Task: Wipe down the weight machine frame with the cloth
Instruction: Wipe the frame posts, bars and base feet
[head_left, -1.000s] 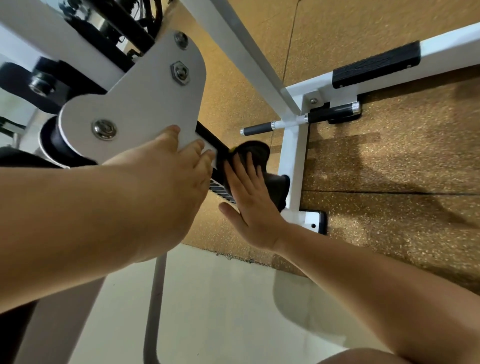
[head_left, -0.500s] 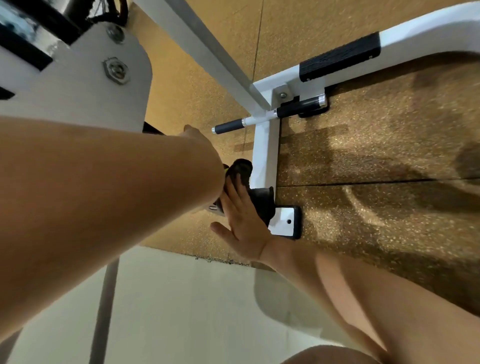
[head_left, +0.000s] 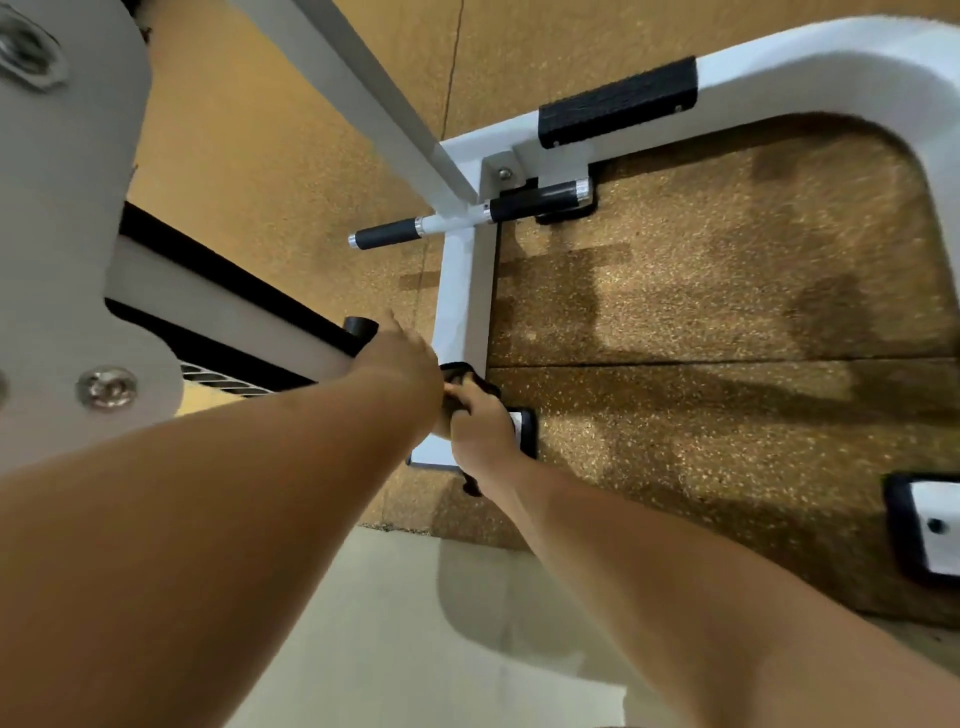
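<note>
The weight machine's white frame leg (head_left: 462, 291) runs down to a foot plate (head_left: 428, 454) on the speckled floor. My right hand (head_left: 480, 431) grips a black cloth (head_left: 460, 375) against the lower end of that leg, just above the foot, and a bit of the cloth hangs out below the wrist. My left hand (head_left: 400, 358) rests at the far end of the grey lever arm (head_left: 234, 317), right beside the cloth. Its back faces the camera and its fingers are hidden.
A large grey pivot plate (head_left: 67, 208) with bolts fills the upper left. A short bar with black grips (head_left: 389, 234) sticks out from the frame joint, with a black step pad (head_left: 618, 104) beyond it. A second frame foot (head_left: 935, 525) sits at the right.
The view has tipped down and closer to the floor. My right hand has slid the cloth down the leg to the foot and curled round it. My left hand moved from the pivot plate out along the lever arm.
</note>
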